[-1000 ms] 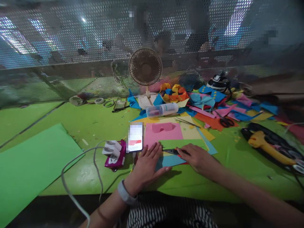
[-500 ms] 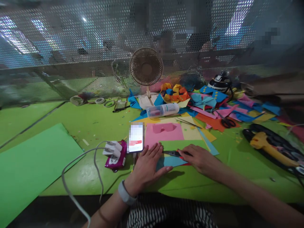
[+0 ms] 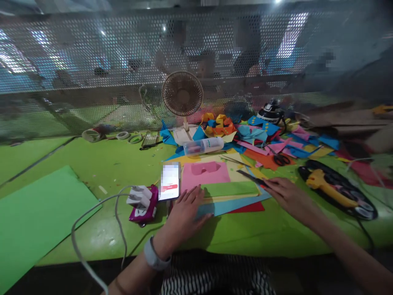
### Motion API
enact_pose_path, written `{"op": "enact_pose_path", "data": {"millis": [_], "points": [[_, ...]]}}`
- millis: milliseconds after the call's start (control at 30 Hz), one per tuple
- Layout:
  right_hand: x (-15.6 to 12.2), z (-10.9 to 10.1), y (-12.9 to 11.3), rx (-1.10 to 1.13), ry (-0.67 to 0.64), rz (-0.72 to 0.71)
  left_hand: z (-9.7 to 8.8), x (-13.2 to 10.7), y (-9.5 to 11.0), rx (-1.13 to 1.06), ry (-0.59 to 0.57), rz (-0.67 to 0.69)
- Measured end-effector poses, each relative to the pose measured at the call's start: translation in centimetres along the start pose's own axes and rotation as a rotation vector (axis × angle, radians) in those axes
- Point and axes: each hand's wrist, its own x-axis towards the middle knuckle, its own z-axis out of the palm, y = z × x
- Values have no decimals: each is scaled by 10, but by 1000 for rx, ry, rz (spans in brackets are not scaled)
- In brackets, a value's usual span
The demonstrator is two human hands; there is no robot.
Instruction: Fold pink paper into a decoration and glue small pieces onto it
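My left hand lies flat with fingers stretched over the left end of a stack of coloured paper. A folded green strip is on top, its left end by my fingertips. Blue paper and red paper show beneath it. My right hand is closed on dark scissors with red at the handle, held at the stack's right side. The blades appear closed and point left; the fingers hide most of the handle. Behind the strip lies pink paper with a folded pink piece on it.
Left of the stack are a phone, a purple power socket with cables, and a green sheet. Behind stand a fan and a lying bottle. Other scissors, paper scraps and a yellow-handled tool are right.
My right hand has drawn the scissors away from the left hand, to the right and back, uncovering the green strip and red paper. My left hand stays on the stack. The view has shifted slightly.
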Motion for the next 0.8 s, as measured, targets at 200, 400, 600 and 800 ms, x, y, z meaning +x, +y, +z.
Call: {"op": "enact_pose_path", "data": {"millis": [200,400,600,800], "points": [[-7,7,28,-234,0,136,-10,22,3,70,2,-55],[19,5,-2,-84,-10,37,-12,40,-8,-28,-90,-48],[52,8,-50,313,-170,-198,-26,38,-6,-304,-134,-53],[75,9,-63,625,-412,-249,-41,26,-13,-463,-117,-9]]}}
